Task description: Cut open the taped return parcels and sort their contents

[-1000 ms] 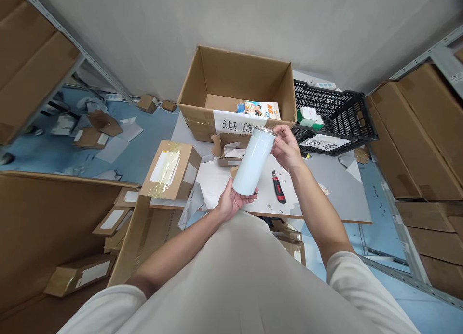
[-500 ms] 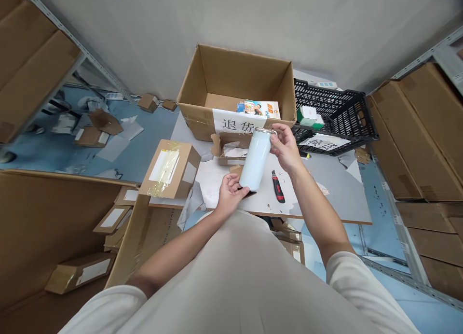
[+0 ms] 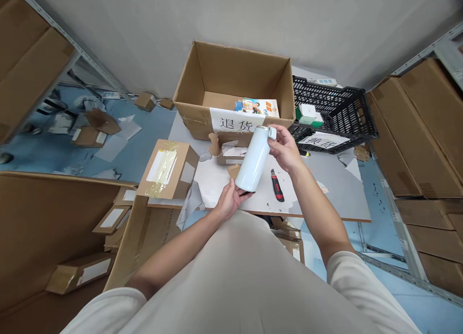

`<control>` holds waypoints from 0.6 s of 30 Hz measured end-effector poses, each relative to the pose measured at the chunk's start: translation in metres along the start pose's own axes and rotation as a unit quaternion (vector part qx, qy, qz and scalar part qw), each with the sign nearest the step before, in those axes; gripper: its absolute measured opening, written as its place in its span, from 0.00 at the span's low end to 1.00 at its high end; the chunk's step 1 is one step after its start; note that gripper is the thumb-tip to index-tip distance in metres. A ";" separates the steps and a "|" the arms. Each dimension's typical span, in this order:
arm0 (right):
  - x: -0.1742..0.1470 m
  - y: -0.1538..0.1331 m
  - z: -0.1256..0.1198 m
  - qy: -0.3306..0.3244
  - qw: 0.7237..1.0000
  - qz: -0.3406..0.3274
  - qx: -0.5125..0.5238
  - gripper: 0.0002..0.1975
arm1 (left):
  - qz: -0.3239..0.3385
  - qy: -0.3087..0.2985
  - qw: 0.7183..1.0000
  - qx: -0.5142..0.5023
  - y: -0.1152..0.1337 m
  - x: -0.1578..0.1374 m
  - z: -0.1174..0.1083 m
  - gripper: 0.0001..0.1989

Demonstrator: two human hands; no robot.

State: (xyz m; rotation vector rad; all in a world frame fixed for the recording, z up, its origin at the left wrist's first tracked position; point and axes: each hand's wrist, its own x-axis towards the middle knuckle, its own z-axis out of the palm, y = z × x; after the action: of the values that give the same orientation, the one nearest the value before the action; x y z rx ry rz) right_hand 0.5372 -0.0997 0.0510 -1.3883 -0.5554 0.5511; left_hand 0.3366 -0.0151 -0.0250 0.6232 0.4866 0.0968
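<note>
At far left on the table [image 3: 336, 184], a taped cardboard parcel [image 3: 168, 170] with a white label. Next, the left forearm [image 3: 181, 249], bare below a short sleeve, slanting up and inward to the left hand [image 3: 229, 199], which is turned palm up, its fingers under the base of a pale blue insulated bottle [image 3: 253, 161] and its thumb against the lower side. Just beyond the hand, a small open carton [image 3: 241, 143] with white paper inside. At centre, the bottle, held above the table, tilted with its lid end away from the wearer and to the right. To its right, a red-and-black utility knife [image 3: 277, 185] lying on the table. Above the knife, the right hand [image 3: 284, 148], set farther forward than the left, thumb and fingers pinching the bottle's lid end at its loop; the right forearm [image 3: 321, 211] slants outward to the elbow
</note>
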 end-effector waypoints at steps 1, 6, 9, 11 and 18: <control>0.001 0.001 0.000 -0.002 1.000 -0.002 -0.005 0.23 | 0.015 -0.007 1.000 0.008 0.001 0.000 -0.001 0.31; 0.004 0.002 -0.001 0.000 0.999 -0.022 -0.034 0.25 | 0.085 0.017 0.994 0.073 0.003 0.000 -0.001 0.38; 0.005 -0.003 -0.004 -0.031 0.998 -0.046 -0.037 0.28 | 0.064 -0.004 0.997 0.043 0.005 0.000 -0.001 0.32; 0.005 -0.008 -0.004 -0.059 0.997 -0.041 -0.023 0.29 | 0.032 -0.027 0.999 0.013 0.006 -0.001 0.000 0.34; 0.007 -0.010 0.000 -0.028 0.999 -0.001 0.024 0.22 | 0.013 -0.021 0.999 0.021 0.002 0.001 -0.002 0.35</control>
State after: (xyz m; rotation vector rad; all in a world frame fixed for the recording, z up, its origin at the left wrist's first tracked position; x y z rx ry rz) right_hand 0.5427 -0.0960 0.0610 -1.3304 -0.5855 0.5993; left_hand 0.3362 -0.0122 -0.0260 0.6717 0.4415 0.0989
